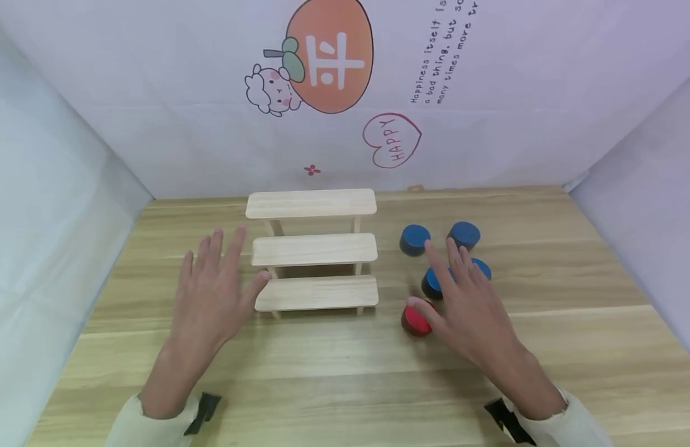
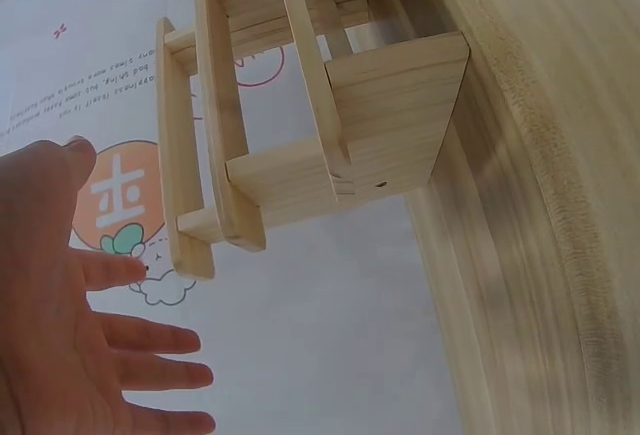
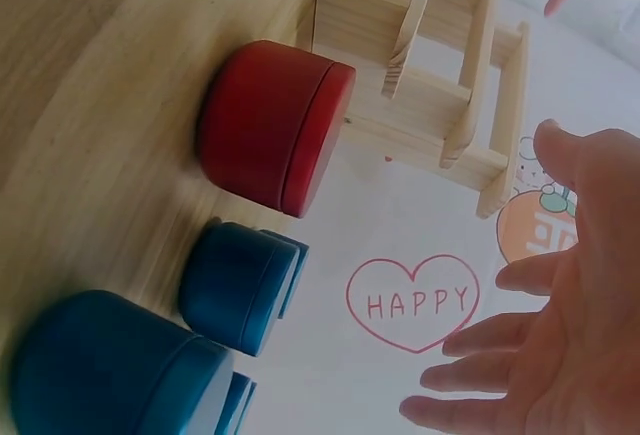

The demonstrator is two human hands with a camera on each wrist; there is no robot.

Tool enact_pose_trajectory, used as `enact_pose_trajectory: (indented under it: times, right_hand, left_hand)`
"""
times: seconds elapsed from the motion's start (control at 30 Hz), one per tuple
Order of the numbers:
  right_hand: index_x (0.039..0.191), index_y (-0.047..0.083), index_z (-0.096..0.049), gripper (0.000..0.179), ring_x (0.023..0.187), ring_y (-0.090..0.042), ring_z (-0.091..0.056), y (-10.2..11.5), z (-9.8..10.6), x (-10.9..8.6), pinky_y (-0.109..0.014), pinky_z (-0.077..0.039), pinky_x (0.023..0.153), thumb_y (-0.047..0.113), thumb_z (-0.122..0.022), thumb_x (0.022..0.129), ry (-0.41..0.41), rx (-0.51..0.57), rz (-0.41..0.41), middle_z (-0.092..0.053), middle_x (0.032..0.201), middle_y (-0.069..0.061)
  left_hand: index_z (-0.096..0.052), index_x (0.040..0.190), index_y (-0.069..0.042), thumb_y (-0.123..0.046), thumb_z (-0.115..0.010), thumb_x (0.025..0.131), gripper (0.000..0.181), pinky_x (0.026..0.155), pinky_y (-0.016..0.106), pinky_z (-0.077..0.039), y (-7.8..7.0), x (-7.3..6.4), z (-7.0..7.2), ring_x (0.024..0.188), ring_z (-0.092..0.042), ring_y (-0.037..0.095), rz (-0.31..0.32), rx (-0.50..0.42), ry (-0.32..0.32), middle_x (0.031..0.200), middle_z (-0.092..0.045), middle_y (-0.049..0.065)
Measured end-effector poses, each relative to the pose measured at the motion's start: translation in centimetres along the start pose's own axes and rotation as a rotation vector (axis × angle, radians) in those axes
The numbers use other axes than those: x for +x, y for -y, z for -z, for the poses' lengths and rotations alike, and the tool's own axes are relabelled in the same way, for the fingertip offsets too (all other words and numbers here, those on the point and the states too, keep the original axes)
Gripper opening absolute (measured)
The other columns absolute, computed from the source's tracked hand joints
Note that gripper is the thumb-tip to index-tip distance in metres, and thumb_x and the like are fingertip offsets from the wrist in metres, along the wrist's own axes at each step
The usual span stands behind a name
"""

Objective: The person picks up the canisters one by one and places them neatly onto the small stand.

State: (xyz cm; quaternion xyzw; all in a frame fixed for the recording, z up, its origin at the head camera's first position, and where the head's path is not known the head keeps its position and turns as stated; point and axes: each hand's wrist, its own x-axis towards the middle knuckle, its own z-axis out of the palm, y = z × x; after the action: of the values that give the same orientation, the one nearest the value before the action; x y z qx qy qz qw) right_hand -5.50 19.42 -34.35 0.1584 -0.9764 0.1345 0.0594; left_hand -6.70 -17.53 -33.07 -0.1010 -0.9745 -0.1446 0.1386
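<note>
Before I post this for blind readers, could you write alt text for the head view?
A person's open left hand is beside a three-tier shelf; the open right hand is above four blue jars and one red jar. The shelf and jars stand on a wooden table before a pale printed backdrop.

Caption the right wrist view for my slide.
Right fingers outstretched near a red jar, blue jars and a shelf.
</note>
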Motion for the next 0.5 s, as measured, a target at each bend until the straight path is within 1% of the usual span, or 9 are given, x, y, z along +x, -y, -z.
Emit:
enact_pose_trajectory:
  times: [0.07,0.13,0.17,0.23,0.27,0.33,0.4,0.47,0.5]
  right_hand:
    - [0.161,0.012,-0.019,0.09,0.142,-0.052,-0.023,-0.1,0.0,-0.1,-0.068,-0.028,0.107,0.052,-0.064,0.095,-0.006,0.011,-0.005,-0.02,0.159,-0.03]
    - [0.16,0.011,-0.021,0.088,0.141,-0.052,-0.027,-0.2,0.0,-0.2,-0.068,-0.031,0.105,0.052,-0.065,0.094,-0.009,0.021,-0.012,-0.024,0.158,-0.03]
    - [0.159,0.01,-0.024,0.088,0.14,-0.051,-0.03,-0.2,0.0,-0.2,-0.068,-0.034,0.103,0.05,-0.066,0.094,-0.022,0.024,-0.006,-0.027,0.157,-0.03]
    - [0.158,0.01,-0.027,0.087,0.137,-0.05,-0.037,-0.4,-0.1,-0.3,-0.067,-0.041,0.096,0.048,-0.069,0.092,-0.049,0.036,0.002,-0.034,0.154,-0.028]
    - [0.158,0.01,-0.028,0.087,0.135,-0.048,-0.04,-0.5,-0.1,-0.4,-0.066,-0.045,0.092,0.047,-0.07,0.092,-0.064,0.04,0.007,-0.037,0.153,-0.027]
    - [0.157,0.011,-0.03,0.087,0.124,-0.046,-0.052,-0.8,-0.2,-0.5,-0.062,-0.052,0.08,0.044,-0.074,0.09,-0.102,0.047,0.019,-0.045,0.148,-0.025]
    - [0.156,0.012,-0.032,0.086,0.115,-0.043,-0.059,-1.0,-0.2,-0.7,-0.058,-0.055,0.07,0.042,-0.076,0.088,-0.131,0.057,0.023,-0.051,0.143,-0.024]
    - [0.155,0.013,-0.034,0.086,0.105,-0.041,-0.064,-1.2,-0.2,-0.8,-0.054,-0.056,0.064,0.041,-0.078,0.087,-0.152,0.063,0.026,-0.056,0.138,-0.023]
    - [0.155,0.013,-0.035,0.085,0.1,-0.039,-0.066,-1.3,-0.3,-0.9,-0.052,-0.056,0.062,0.04,-0.078,0.087,-0.16,0.065,0.029,-0.058,0.135,-0.022]
  left_hand:
    - [-0.033,0.154,-0.005,-0.045,-0.061,0.097,0.075,0.104,0.071,-0.027,0.2,0.2,-0.2,0.132,-0.037,0.056,-0.027,0.0,-0.053,0.143,-0.04,0.038]
    - [-0.035,0.153,-0.004,-0.044,-0.064,0.096,0.075,0.102,0.072,-0.031,0.5,0.4,-0.3,0.129,-0.04,0.056,-0.048,-0.009,-0.093,0.14,-0.043,0.038]
    - [-0.036,0.152,-0.003,-0.043,-0.065,0.095,0.075,0.101,0.072,-0.032,0.6,0.5,-0.4,0.128,-0.042,0.055,-0.055,-0.011,-0.109,0.139,-0.044,0.038]
    - [-0.036,0.152,-0.004,-0.042,-0.066,0.094,0.076,0.1,0.072,-0.033,0.7,0.7,-0.5,0.127,-0.043,0.055,-0.059,-0.018,-0.12,0.139,-0.044,0.038]
    - [-0.036,0.152,-0.004,-0.044,-0.064,0.095,0.075,0.099,0.071,-0.034,0.8,0.7,-0.6,0.126,-0.044,0.056,-0.063,-0.027,-0.128,0.139,-0.044,0.038]
    - [-0.037,0.151,-0.003,-0.053,-0.055,0.099,0.074,0.097,0.07,-0.037,0.9,1.0,-0.8,0.121,-0.047,0.057,-0.077,-0.039,-0.158,0.137,-0.046,0.038]
    - [-0.04,0.149,-0.001,-0.06,-0.045,0.1,0.077,0.094,0.069,-0.041,1.1,1.4,-1.1,0.115,-0.052,0.058,-0.113,-0.05,-0.214,0.132,-0.05,0.039]
    - [-0.044,0.146,0.001,-0.066,-0.034,0.1,0.082,0.088,0.067,-0.046,1.3,1.9,-1.5,0.107,-0.057,0.058,-0.164,-0.06,-0.286,0.126,-0.054,0.04]
    - [-0.045,0.145,0.002,-0.067,-0.032,0.1,0.084,0.086,0.067,-0.047,1.3,2.1,-1.6,0.104,-0.058,0.058,-0.182,-0.068,-0.31,0.124,-0.055,0.04]
